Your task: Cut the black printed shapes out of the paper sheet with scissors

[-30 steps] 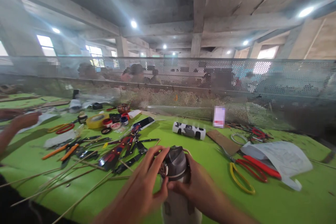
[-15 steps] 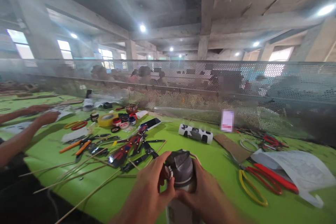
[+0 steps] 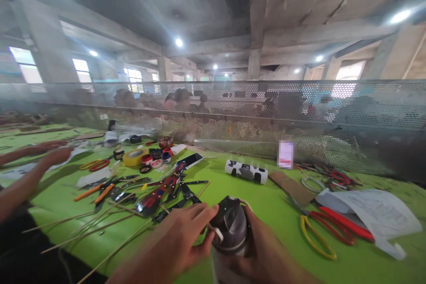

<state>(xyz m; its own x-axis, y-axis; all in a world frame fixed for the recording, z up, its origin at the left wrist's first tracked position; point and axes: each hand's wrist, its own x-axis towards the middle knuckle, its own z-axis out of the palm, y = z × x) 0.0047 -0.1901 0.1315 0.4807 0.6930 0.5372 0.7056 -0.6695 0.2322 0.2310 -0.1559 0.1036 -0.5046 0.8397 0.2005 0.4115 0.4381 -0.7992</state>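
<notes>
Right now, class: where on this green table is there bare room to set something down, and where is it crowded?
Bare green table lies between the bottle, held in the left hand and right hand, and the patterned roll. Crowded: tools and sticks on the left, and scissors by the white sheet on the right.

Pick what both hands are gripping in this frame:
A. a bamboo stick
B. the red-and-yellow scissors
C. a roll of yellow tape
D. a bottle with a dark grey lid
D: the left hand and right hand close around the lid of the bottle, while the scissors, tape and sticks lie untouched on the green table.
</notes>
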